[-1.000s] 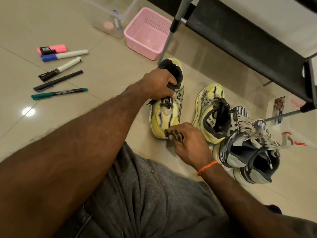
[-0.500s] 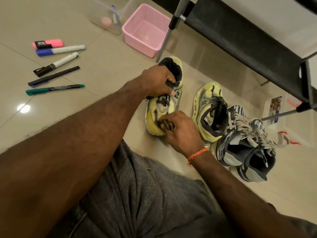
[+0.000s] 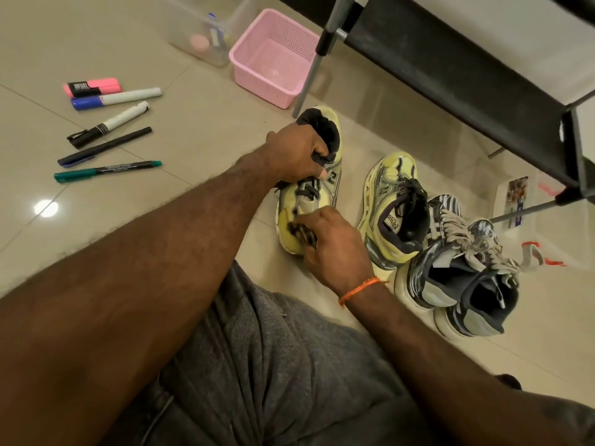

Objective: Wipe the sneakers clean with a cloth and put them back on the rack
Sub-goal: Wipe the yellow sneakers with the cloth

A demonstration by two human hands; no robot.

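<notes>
Wiping step: left hand (image 3: 297, 156) grips yellow sneaker (image 3: 309, 188) by its collar on the floor, right hand (image 3: 331, 243) pinches cloth (image 3: 301, 231) against its toe; next likely the 2nd sneaker (image 3: 391, 207), then the rack (image 3: 450, 75).

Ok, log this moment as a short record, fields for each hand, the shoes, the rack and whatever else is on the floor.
left hand: left hand grips the collar of the yellow sneaker, holding it steady
right hand: right hand presses a dark striped cloth on that sneaker's toe
other shoes: second yellow sneaker and a grey pair stand on the floor
rack: black rack holds no shoes in view
floor items: five markers, pink basket, clear box
</notes>
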